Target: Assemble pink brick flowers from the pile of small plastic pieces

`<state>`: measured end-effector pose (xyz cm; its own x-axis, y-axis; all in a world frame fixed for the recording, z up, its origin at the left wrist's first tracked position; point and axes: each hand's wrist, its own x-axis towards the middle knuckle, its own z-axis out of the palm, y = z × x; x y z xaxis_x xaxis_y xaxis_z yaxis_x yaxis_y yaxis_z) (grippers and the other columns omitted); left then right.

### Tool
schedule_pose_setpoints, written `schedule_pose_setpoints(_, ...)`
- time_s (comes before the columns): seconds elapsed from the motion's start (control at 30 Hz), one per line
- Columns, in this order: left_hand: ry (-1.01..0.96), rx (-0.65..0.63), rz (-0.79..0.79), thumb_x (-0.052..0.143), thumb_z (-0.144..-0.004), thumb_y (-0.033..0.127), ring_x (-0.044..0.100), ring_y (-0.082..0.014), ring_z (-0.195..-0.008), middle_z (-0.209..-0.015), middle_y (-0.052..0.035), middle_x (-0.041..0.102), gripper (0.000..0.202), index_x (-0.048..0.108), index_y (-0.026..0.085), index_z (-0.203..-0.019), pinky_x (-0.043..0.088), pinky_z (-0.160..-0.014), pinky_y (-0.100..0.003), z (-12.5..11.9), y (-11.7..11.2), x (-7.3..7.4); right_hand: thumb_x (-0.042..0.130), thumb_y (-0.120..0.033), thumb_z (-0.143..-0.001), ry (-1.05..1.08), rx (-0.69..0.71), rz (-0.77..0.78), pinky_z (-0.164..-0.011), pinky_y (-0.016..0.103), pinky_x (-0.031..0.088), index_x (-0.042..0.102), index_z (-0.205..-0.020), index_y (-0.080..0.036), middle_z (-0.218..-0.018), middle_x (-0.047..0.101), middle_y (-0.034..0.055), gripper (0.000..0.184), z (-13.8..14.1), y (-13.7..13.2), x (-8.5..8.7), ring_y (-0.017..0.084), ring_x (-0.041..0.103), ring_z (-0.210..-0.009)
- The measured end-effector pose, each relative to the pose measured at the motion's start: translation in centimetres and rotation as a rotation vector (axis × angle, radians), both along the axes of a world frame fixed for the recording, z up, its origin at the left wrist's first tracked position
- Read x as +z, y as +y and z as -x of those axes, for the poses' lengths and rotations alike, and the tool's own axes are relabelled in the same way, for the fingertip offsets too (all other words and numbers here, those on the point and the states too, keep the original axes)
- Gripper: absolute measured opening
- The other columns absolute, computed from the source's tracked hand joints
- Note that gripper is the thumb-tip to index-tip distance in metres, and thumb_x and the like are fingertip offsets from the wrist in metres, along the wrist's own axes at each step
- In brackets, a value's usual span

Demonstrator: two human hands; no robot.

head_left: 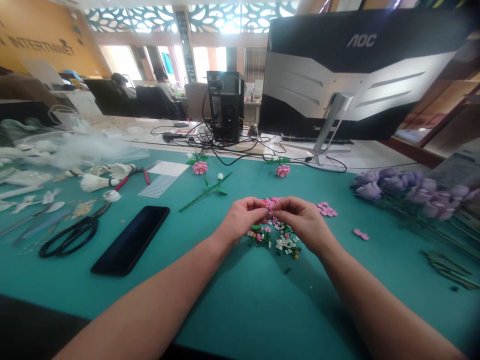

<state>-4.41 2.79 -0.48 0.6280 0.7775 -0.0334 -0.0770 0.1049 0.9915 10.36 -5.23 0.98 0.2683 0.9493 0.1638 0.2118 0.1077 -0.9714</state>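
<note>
Going left to right along the bench (240,310), we have black-handled scissors (71,236), a dark phone (131,240) and red-handled pliers (131,179), then a green stem (205,192) with a white bud. Our left hand (240,220) and right hand (303,222) meet at the fingertips, both pinching small pink pieces (269,204) together just above a loose pile of green, white and pink bits (275,237). The step in hand looks like fitting these pieces together. It calls for steady, narrow fingertip work over the pile. Just right of our hands lie pink petals (327,209), and further right a bunch of purple flowers (405,192).
</note>
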Motion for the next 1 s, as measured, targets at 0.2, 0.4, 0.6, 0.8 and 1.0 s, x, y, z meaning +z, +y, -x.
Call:
schedule_pose_setpoints(0.2, 0.014, 0.006, -0.069, 0.073, -0.069, 0.030, 0.057, -0.0107, -0.067, -0.077, -0.0031, 0.065, 0.022, 0.067, 0.013, -0.082, 0.047, -0.066, -0.025, 0.05, 0.00, -0.09, 0.071, -0.036, -0.069, -0.034, -0.031, -0.035, -0.064, 0.027, 0.046, 0.064, -0.076, -0.018, -0.073, 0.065, 0.0015, 0.021, 0.12, 0.21, -0.46, 0.014, 0.057, -0.069)
schedule_pose_setpoints(0.4, 0.031, 0.003, -0.076, 0.073, -0.067, 0.028, 0.058, -0.0113, -0.066, -0.075, -0.0030, 0.065, 0.021, 0.067, 0.013, -0.080, 0.046, -0.065, -0.026, 0.01, -0.20, 0.25, 0.070, -0.038, -0.070, -0.053, -0.041, -0.053, -0.062, 0.027, 0.046, 0.062, -0.077, -0.018, -0.073, 0.063, 0.0013, 0.022, 0.16, 0.30, -0.71, 0.014, 0.056, -0.067)
schedule_pose_setpoints(0.6, 0.080, 0.023, -0.166, 0.070, -0.070, 0.028, 0.058, -0.0119, -0.065, -0.070, -0.0023, 0.064, 0.019, 0.066, 0.013, -0.081, 0.045, -0.061, -0.024, 0.06, -0.44, 0.40, 0.070, -0.036, -0.071, -0.083, -0.027, -0.048, -0.061, 0.027, 0.045, 0.064, -0.079, -0.018, -0.074, 0.064, 0.0017, 0.020, -0.09, 0.13, -0.68, 0.014, 0.056, -0.067)
schedule_pose_setpoints(0.8, 0.093, 0.040, -0.264, 0.067, -0.072, 0.030, 0.060, -0.0135, -0.067, -0.072, -0.0033, 0.066, 0.018, 0.067, 0.015, -0.082, 0.047, -0.062, -0.025, 0.07, -0.47, -0.17, 0.070, -0.033, -0.073, -0.160, -0.027, -0.049, -0.062, 0.028, 0.046, 0.066, -0.079, -0.018, -0.075, 0.066, 0.0026, 0.016, -0.29, -0.02, -0.66, 0.016, 0.058, -0.068)
schedule_pose_setpoints(1.0, 0.133, 0.057, -0.321, 0.066, -0.072, 0.030, 0.061, -0.0145, -0.068, -0.074, -0.0041, 0.067, 0.018, 0.068, 0.016, -0.082, 0.047, -0.061, -0.025, 0.14, -0.63, 0.02, 0.070, -0.036, -0.071, -0.165, -0.047, -0.051, -0.061, 0.028, 0.047, 0.065, -0.078, -0.019, -0.075, 0.067, 0.0025, 0.019, -0.29, 0.02, -0.70, 0.016, 0.059, -0.067)
